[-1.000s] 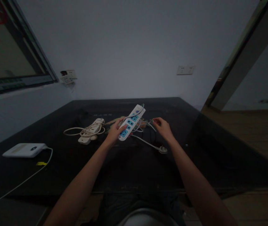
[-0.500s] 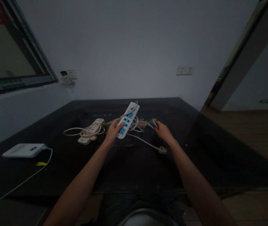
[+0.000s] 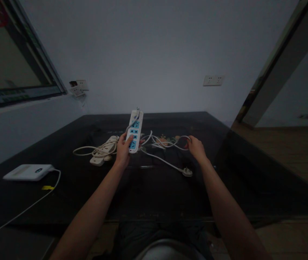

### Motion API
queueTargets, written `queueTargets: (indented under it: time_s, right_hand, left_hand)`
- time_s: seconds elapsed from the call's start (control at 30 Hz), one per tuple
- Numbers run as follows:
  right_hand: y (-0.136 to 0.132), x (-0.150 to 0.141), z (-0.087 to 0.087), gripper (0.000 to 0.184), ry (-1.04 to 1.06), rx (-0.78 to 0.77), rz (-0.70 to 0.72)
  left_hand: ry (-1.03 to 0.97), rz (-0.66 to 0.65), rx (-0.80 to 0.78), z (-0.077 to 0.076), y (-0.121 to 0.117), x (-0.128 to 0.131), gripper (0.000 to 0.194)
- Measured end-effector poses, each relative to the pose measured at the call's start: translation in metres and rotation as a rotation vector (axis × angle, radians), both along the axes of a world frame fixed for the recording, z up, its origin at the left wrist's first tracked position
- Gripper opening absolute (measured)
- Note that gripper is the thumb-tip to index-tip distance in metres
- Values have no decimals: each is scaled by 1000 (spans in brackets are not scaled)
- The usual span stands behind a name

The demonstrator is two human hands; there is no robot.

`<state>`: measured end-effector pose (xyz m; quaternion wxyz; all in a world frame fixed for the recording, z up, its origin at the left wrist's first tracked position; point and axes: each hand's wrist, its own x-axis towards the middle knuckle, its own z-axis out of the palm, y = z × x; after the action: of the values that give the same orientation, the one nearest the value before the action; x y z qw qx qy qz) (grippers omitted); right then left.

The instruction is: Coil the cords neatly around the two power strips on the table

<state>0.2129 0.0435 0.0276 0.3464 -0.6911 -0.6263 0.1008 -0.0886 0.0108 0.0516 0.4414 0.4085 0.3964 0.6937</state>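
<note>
My left hand [image 3: 123, 147] is closed around the lower end of a white power strip [image 3: 140, 124] with blue sockets, its thumb on the socket face. The strip is tilted up, its far end pointing to the wall. White cord [image 3: 174, 143] runs in loose loops from near the strip to my right hand [image 3: 195, 147], whose fingers pinch a loop of it. The cord's plug [image 3: 187, 172] lies on the dark table between my forearms. Just left of my left hand lies a second, cream power strip [image 3: 104, 151] with its cord wound round it.
A white power bank [image 3: 28, 172] with a cable sits at the left of the black table [image 3: 159, 198], near a small yellow tag [image 3: 47, 187]. Wall sockets [image 3: 213, 80] are at the back right, and others [image 3: 82, 85] by the window.
My left hand has moved the blue-socketed strip left and turned it more upright. My right hand has moved right with the cord, stretching the loops apart. The plug has barely moved.
</note>
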Motion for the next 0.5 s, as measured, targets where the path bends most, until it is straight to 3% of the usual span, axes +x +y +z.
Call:
queueTargets:
  time_s: [0.13,0.3,0.37,0.5]
  right_hand:
    - [-1,7,9,23,175,106,-73]
    - [3,7,14,33,493,248,-23]
    - [4,5,14,36,564,261,17]
    - [4,-6,13,39,734,182,224]
  left_hand:
    - [-16,58,30,0,2,-3,41]
    - [4,70,28,1,0,-2,43]
    - [21,55,22,1,0,-1,44]
    - [63,23,14,-4,0,3,48]
